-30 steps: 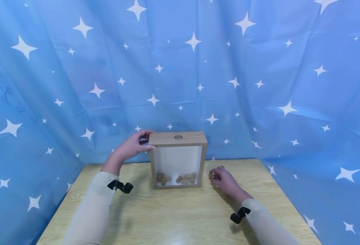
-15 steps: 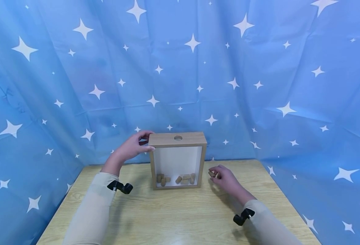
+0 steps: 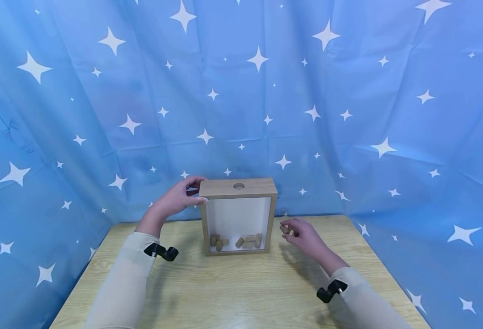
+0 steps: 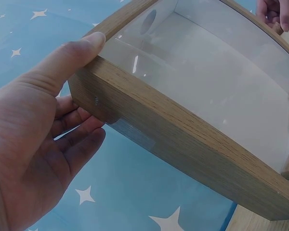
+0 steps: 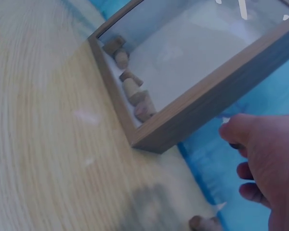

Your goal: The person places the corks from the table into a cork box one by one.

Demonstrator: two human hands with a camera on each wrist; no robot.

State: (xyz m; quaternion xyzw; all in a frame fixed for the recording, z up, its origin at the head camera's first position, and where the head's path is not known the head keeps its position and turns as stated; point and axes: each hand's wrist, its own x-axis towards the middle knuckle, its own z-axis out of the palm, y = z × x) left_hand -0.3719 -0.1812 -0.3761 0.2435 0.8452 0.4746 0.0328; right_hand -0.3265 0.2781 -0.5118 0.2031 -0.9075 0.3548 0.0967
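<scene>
A shadow box (image 3: 251, 184) with a wooden frame, clear front and white back stands upright on the table, a round hole in its top. Several corks (image 3: 219, 245) lie along its bottom inside. My left hand (image 3: 177, 197) grips the upper left corner, thumb (image 4: 84, 47) on the front edge and fingers behind. To the right of the box, my right hand (image 3: 305, 236) pinches a cork (image 3: 284, 229) between thumb and fingers, raised over the table. In the right wrist view the back of that hand (image 5: 274, 149) mostly hides this cork.
Another cork (image 5: 204, 223) lies on the table near its back edge, under the right hand. A blue curtain (image 3: 241, 105) with white stars hangs right behind the wooden table (image 3: 225, 292). Each wrist wears a black camera mount (image 3: 161, 251).
My right hand has lifted slightly from the tabletop with the pinched cork, and its shadow has spread away from it. The left hand and the box have stayed in place.
</scene>
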